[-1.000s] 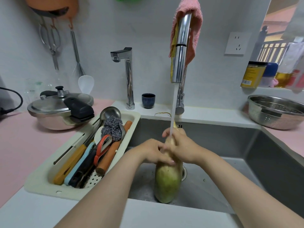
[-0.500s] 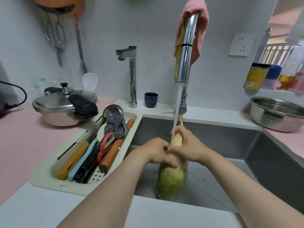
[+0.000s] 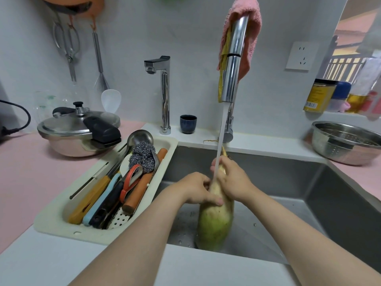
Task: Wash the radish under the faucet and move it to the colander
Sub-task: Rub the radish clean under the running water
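Glossy metal faucet (image 3: 233, 65), sink (image 3: 288, 182)

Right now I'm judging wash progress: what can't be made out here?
Head view, long pale-green radish: middle covered by left hand and right hand.
Head view, steel colander: far side cut by the right edge.
Head view, yellow jar label: too blurred to read.

L hand (image 3: 195, 188) & R hand (image 3: 234, 180) grip radish (image 3: 214, 223) under faucet (image 3: 233, 65) stream.

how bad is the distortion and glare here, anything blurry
Head view: the wide-angle lens skews the socket near the right edge; light is soft and even, shadows faint; glare streaks run along the faucet and the colander; the radish is sharp; the jars at the right edge look smeared.
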Demonstrator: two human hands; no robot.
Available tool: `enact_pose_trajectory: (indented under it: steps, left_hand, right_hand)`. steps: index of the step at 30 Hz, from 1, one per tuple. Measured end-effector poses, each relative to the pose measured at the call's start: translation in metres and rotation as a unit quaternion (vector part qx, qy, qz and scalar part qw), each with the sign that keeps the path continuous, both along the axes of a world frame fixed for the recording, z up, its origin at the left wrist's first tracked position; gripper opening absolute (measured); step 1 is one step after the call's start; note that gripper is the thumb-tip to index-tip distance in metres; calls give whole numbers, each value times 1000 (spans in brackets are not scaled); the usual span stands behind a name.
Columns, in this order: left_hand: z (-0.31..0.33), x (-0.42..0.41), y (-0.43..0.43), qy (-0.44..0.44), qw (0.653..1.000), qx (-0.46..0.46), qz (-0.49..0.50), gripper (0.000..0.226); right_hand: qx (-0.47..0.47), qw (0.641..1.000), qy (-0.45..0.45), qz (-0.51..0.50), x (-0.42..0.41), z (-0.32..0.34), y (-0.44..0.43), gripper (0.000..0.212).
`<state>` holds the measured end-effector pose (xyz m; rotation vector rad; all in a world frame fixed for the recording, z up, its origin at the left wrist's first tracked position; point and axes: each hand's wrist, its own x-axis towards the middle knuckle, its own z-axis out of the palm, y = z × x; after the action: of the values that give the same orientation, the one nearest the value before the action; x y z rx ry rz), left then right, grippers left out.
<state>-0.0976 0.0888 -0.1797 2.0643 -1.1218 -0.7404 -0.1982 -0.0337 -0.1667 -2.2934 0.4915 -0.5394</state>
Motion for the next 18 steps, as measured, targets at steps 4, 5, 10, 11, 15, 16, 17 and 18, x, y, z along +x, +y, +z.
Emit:
enact_pose_trajectory:
  steps: [4, 5, 10, 11, 15, 16, 17, 18]
  left_hand:
    - [-3, 1, 2, 91, 995, -24, -17, 65]
    - [-4, 0, 2, 113, 993, -34, -18, 67]
    - [0, -4, 2, 167, 984, -67, 11, 37]
    - [1, -4, 2, 160, 985, -67, 13, 36]
    - [1, -5, -3, 132, 987, -81, 41, 36]
    - [2, -5, -3, 126, 988, -81, 46, 38]
    - [1, -4, -3, 127, 988, -78, 47, 38]
    - [1, -3, -3, 135, 987, -72, 41, 38]
  right_hand:
    - [74, 991, -3, 113, -6, 1, -3, 57]
    - [110, 987, -14, 113, -7, 0, -6, 62]
    - [273, 960, -3, 59, -7, 2, -18, 43]
    - [264, 963, 9, 53, -5, 2, -19, 36]
    - [238, 970, 33, 46, -2, 3, -21, 27]
    - [238, 969, 35, 50, -2, 3, -23, 28]
    - [238, 969, 32, 49, -4, 3, -25, 29]
    - [240, 969, 27, 46, -5, 3, -27, 31]
